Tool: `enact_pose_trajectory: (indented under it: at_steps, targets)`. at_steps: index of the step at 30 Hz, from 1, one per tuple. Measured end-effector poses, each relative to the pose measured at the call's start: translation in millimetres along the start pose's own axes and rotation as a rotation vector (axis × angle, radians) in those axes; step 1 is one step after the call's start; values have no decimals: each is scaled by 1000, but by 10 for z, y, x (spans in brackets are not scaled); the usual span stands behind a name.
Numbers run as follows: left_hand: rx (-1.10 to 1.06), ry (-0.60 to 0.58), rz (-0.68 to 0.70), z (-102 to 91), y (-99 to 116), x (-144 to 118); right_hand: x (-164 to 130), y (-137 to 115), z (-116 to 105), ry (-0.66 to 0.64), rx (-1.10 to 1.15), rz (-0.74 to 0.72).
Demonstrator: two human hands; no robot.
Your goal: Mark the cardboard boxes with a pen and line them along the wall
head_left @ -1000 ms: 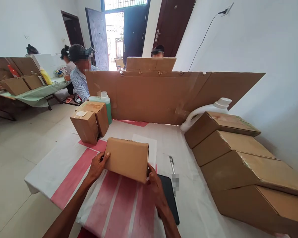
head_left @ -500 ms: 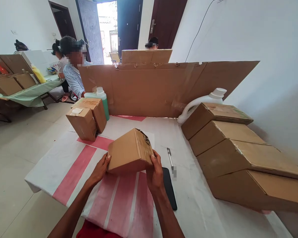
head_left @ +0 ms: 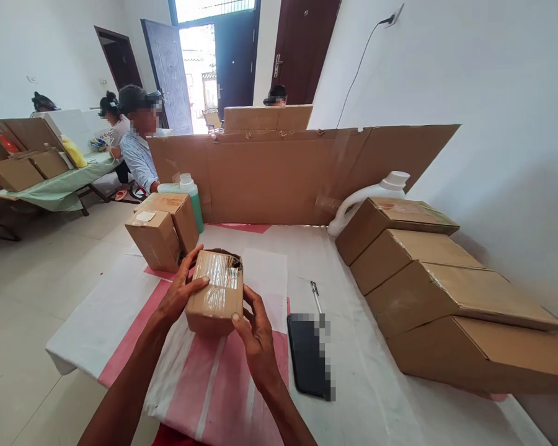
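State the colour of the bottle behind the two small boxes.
Green bottle with a white cap, seen in the head view.

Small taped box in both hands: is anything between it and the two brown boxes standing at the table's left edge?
Nothing visible. The small taped box is gripped by the left hand and right hand, and only bare tablecloth separates it from the two brown boxes. The pen and phone lie on the opposite side.

Brown box (head_left: 215, 291); white tablecloth (head_left: 363, 371) (pink-striped); black phone (head_left: 308, 354).

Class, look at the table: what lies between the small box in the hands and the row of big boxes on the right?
In the head view, a pen and a dark phone lie between the small box and the big boxes.
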State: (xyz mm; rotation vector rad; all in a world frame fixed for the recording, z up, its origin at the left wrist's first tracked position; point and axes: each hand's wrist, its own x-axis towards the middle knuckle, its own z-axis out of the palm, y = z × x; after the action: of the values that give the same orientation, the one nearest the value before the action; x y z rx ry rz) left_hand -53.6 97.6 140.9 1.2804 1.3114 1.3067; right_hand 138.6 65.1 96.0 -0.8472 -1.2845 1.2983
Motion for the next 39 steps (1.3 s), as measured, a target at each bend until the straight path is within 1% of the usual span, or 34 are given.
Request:
enact_pose_trajectory:
  at_steps: [2, 6, 8, 10, 14, 16, 18, 20, 21, 22, 24, 26, 27, 28, 30, 32, 34, 37, 39]
  targets:
    - [-7, -3, 12, 64, 17, -85, -39, -69, -37, 3, 5, -17]
    - [-35, 37, 59, 297, -14, -318, -100, -161, -87, 140, -145, -91]
    - [-33, 70, 66, 412, -35, -406, -129, -168, -109, 184, -229, -119]
    - [10, 99, 64, 499, -22, -458, -164, -175, -131, 220, -266, -130]
    - [209, 128, 85, 586, 92, -442, -214, -230, -146, 280, -247, -113]
    - [328, 129, 102, 594, 128, -373, -197, -260, -169, 275, -234, -104]
    - [451, 121, 130, 585, 127, -284, -145, -265, -269, 234, -193, -80]
    - [536, 101, 171, 560, 105, -201, -56, -224, -492, 193, -164, -42]
    - [552, 89, 185, 544, 94, -169, 3, -180, -654, 207, -203, -16]
    - [549, 85, 192, 528, 84, -146, 69, -119, -842, 245, -272, 16]
    - [516, 99, 172, 503, 74, -124, 210, 43, -1253, 410, -525, 104]
    - [475, 93, 112, 494, 73, -125, 330, 229, -1627, 488, -620, 192]
    - [459, 79, 82, 495, 74, -130, 372, 318, -1774, 513, -650, 227]
    - [447, 64, 61, 501, 75, -135, 401, 397, -1889, 522, -657, 252]
    - [440, 47, 58, 518, 78, -142, 425, 513, -2028, 523, -658, 279]
    - [444, 41, 76, 539, 83, -147, 425, 559, -2081, 502, -622, 280]
    - [438, 40, 82, 558, 92, -153, 427, 529, -2087, 472, -553, 274]
    - [430, 25, 63, 583, 117, -167, 453, 337, -1997, 440, -391, 245]
    - [435, 10, 64, 603, 140, -178, 475, 123, -1828, 438, -262, 196]
